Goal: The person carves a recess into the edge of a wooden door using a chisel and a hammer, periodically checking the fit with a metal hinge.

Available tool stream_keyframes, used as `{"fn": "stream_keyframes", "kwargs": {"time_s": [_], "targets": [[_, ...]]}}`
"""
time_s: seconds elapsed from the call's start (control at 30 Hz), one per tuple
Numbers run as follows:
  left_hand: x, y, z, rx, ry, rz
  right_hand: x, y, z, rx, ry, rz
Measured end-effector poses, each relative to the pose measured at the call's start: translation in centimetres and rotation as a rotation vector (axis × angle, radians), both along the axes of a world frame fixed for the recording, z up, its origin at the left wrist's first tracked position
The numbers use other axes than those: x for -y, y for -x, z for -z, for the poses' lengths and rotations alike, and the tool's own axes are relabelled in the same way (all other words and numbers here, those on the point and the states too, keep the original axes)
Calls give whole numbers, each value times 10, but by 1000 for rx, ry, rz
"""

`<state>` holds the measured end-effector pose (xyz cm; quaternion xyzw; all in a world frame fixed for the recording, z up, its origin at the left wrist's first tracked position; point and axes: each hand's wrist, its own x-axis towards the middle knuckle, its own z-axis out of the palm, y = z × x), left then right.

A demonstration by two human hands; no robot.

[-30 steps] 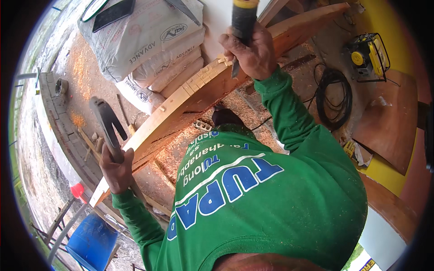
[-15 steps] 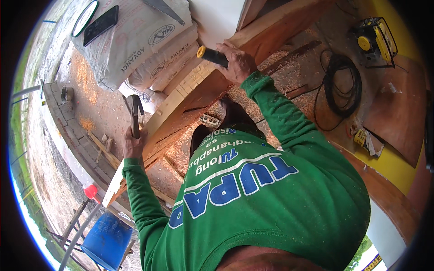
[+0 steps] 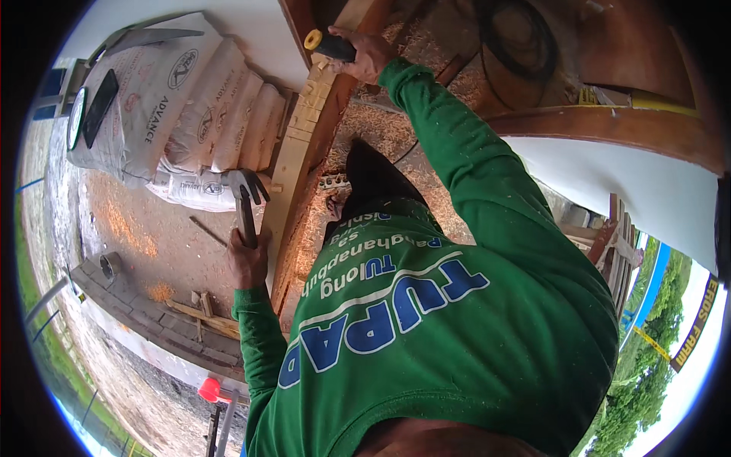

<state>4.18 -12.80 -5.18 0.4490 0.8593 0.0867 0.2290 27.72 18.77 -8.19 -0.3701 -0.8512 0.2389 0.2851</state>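
My left hand grips a claw hammer by its handle, head up, beside the left edge of a long timber beam. My right hand is closed round a tool with a thick black handle and yellow end, at the beam's far part. The tool's other end is hidden by the hand. Below it, the beam's pale top face carries a row of cross cuts. My legs are right of the beam.
Stacked paper sacks stand at far left, with a handsaw and a dark phone on top. Wood shavings litter the floor. A coiled black cable lies at far right. A red object sits at lower left.
My view has turned, so the beam stands more upright in it and the sacks lie further left. My left hand with the hammer appears nearer the beam's middle. Both hands keep their hold.
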Motion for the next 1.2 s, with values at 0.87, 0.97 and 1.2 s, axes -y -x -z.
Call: {"fn": "stream_keyframes", "kwargs": {"time_s": [0.87, 0.97, 1.2], "targets": [[31, -48, -20, 94, 183, -66, 54, -45, 20, -171, 138, -79], [15, -60, -35, -69, 267, -52, 52, -37, 14, -154, 102, -33], [16, -43, -26, 65, 96, -49, 50, -9, 17, -160, -52, 150]]}}
